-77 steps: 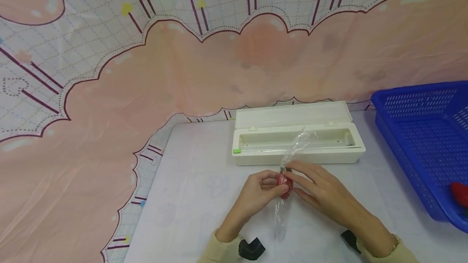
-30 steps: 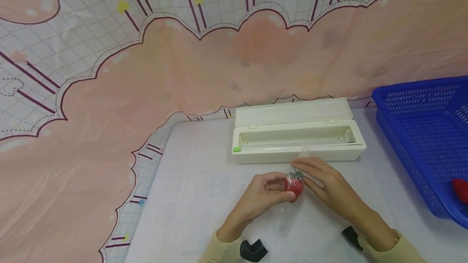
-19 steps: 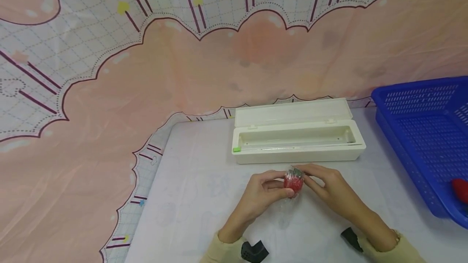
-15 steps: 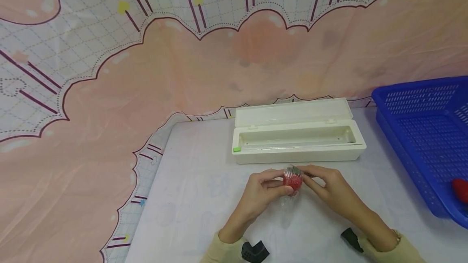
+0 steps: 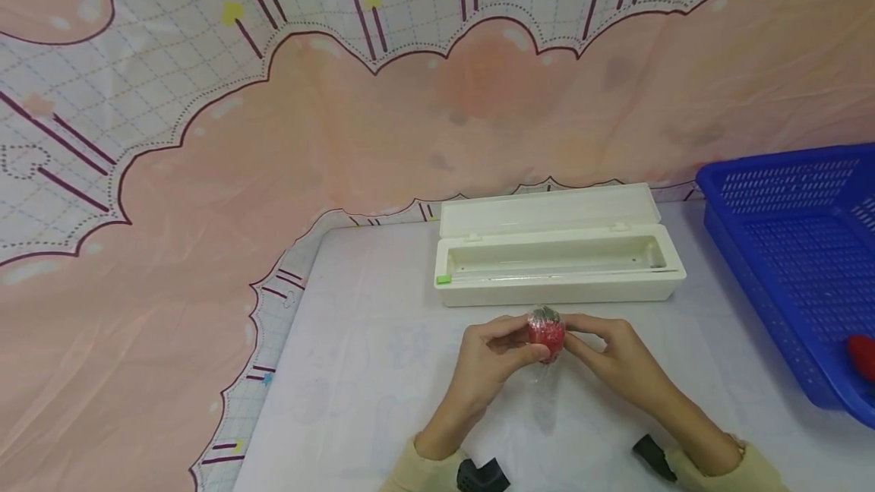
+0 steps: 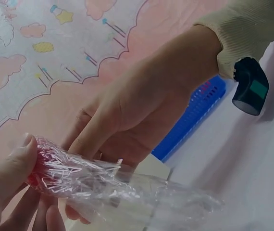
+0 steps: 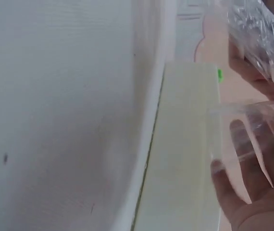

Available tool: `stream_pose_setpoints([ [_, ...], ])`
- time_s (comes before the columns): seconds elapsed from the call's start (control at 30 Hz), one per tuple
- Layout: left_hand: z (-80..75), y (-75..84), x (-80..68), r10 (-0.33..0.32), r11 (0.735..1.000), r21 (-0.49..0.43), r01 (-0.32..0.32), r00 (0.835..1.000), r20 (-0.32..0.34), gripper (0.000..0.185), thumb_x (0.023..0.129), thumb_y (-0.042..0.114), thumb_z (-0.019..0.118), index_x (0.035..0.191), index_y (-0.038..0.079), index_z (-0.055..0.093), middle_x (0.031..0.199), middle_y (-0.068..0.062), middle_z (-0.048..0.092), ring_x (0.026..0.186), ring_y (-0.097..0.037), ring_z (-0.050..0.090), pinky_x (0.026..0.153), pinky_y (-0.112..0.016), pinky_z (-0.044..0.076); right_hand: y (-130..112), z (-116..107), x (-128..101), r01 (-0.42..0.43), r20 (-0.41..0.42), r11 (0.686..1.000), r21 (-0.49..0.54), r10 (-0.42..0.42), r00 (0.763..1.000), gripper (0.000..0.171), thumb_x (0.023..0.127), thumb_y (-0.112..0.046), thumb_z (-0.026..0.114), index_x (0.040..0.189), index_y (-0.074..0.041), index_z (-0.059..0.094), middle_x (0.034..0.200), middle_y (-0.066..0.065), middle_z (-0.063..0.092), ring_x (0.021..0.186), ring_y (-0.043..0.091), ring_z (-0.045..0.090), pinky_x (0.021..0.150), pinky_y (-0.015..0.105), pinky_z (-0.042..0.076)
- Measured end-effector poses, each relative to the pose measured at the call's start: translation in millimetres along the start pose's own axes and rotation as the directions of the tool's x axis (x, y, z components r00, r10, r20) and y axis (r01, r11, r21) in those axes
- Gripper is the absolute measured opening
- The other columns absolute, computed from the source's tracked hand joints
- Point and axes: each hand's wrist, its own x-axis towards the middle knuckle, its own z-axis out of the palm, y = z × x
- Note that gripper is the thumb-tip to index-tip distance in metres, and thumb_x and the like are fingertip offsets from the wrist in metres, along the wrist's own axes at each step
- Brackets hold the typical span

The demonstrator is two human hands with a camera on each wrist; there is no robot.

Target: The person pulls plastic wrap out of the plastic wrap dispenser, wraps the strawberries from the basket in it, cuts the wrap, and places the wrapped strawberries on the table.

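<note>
I sit at a small staged work table (image 5: 355, 340), more a home-craft or recording corner than a real kitchen. A pink cloth backdrop (image 5: 205, 173) printed with clouds, stars and hearts hangs behind it and drapes over the edge. A white cling-film dispenser box (image 5: 557, 264) lies open before me, and a blue plastic basket (image 5: 793, 249) stands to my right.

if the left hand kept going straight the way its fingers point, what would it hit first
The left hand points up and to the right, at the wrapped strawberry it already pinches; the right hand holds the other side. Beyond them lies the white dispenser box, though depth is unclear.
</note>
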Motion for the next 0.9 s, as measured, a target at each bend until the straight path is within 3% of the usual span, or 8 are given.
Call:
stream_pose_setpoints([
  [0.13, 0.0, 0.1, -0.1, 0.018, 1.000, 0.003, -0.018, 0.999, -0.041, 0.043, 0.082, 0.006, 0.080, 0.122, -0.001, 0.068, 0.118, -0.015, 0.065, 0.099, -0.011, 0.068, 0.088, -0.027, 0.057, 1.4, 2.5, -0.4, -0.057, 0.038, 0.994, 0.093, 0.054, 0.998, 0.024, 0.091, -0.002, 0.068, 0.115, 0.000, 0.072, 0.113, 0.013, 0.073, 0.103, 0.001, 0.065, 0.084, 0.021, 0.056],
  [0.3, -0.6, -0.5, 0.8, 0.041, 0.999, -0.005, -0.042, 0.996, -0.073, 0.044, 0.079, 0.009, 0.082, 0.120, -0.001, 0.069, 0.118, -0.008, 0.060, 0.097, -0.010, 0.068, 0.090, -0.030, 0.056, 3.2, 6.6, -0.7, -0.070, 0.069, 0.982, 0.173, 0.059, 0.996, 0.025, 0.092, 0.001, 0.065, 0.116, 0.007, 0.069, 0.113, 0.020, 0.071, 0.100, -0.002, 0.065, 0.082, 0.021, 0.057],
  [0.43, -0.3, -1.1, 1.8, 0.043, 0.999, -0.030, -0.045, 0.997, -0.070, 0.044, 0.079, 0.007, 0.082, 0.120, -0.004, 0.068, 0.118, -0.014, 0.065, 0.094, -0.010, 0.070, 0.086, -0.030, 0.058, 2.9, 8.0, -1.2, -0.082, 0.092, 0.973, 0.218, 0.063, 0.994, 0.026, 0.092, 0.003, 0.064, 0.117, 0.010, 0.067, 0.114, 0.024, 0.070, 0.100, -0.003, 0.065, 0.081, 0.021, 0.057],
  [0.6, -0.3, -1.4, 2.6, 0.069, 0.995, 0.075, -0.062, 0.993, -0.098, 0.038, 0.078, 0.010, 0.084, 0.114, 0.002, 0.073, 0.103, -0.018, 0.073, 0.091, -0.007, 0.067, 0.084, -0.022, 0.052, 2.7, 8.1, -0.5, -0.092, 0.124, 0.955, 0.282, 0.059, 0.991, 0.027, 0.093, 0.003, 0.063, 0.118, 0.013, 0.065, 0.114, 0.026, 0.069, 0.097, -0.001, 0.067, 0.079, 0.024, 0.059],
  [0.7, -0.5, -1.5, 3.1, 0.088, 0.987, 0.144, -0.071, 0.989, -0.122, 0.035, 0.077, 0.013, 0.085, 0.110, 0.006, 0.075, 0.102, -0.012, 0.075, 0.095, -0.008, 0.065, 0.085, -0.027, 0.049, 2.4, 7.9, 0.0, -0.086, 0.132, 0.954, 0.288, 0.049, 0.990, 0.027, 0.092, 0.004, 0.063, 0.118, 0.013, 0.065, 0.113, 0.026, 0.069, 0.095, 0.000, 0.067, 0.077, 0.025, 0.059],
  [0.9, -0.5, -2.1, 2.4, 0.079, 0.992, 0.102, -0.067, 0.989, -0.121, 0.036, 0.077, 0.013, 0.085, 0.109, 0.004, 0.072, 0.107, -0.012, 0.074, 0.096, -0.011, 0.068, 0.095, -0.038, 0.053, 0.1, 6.6, -0.4, -0.127, 0.175, 0.941, 0.313, 0.074, 0.982, 0.029, 0.095, 0.001, 0.062, 0.121, 0.014, 0.062, 0.116, 0.027, 0.068, 0.097, 0.000, 0.067, 0.079, 0.025, 0.059],
])
